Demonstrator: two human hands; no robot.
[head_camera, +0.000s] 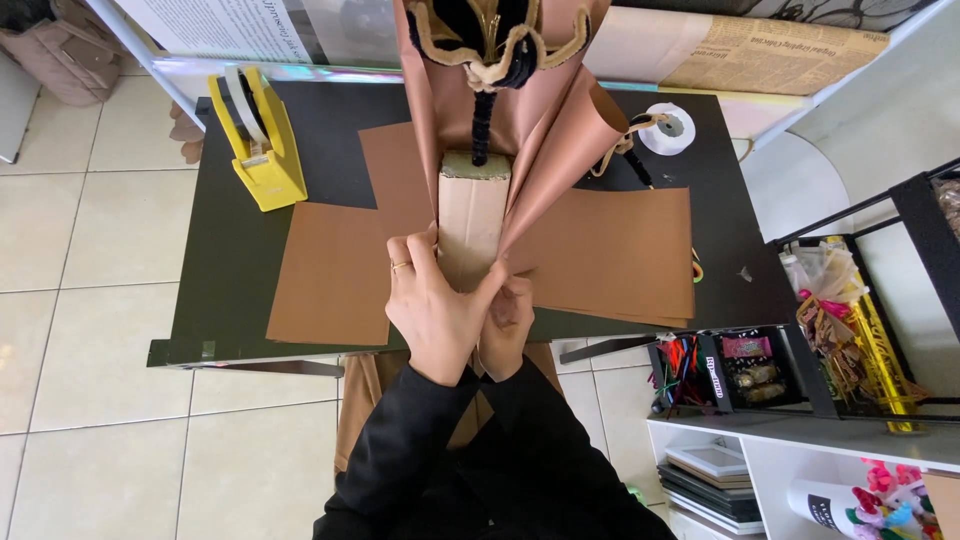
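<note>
Both hands, left hand (437, 305) over right hand (510, 325), on paper-wrapped bouquet base (472, 215) above black table (235, 240).

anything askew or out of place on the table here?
Nothing damaged or spilled. The brown paper sheets lie overlapped at uneven angles on the black table, and one edge overhangs the front. Both hands, left hand and right hand, pinch the wrap around the cardboard-covered base. The yellow tape dispenser stands upright.

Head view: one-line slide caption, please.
Both hands, left hand over right hand, gather brown wrapping paper around a bouquet base on a black table beside a yellow tape dispenser.
</note>
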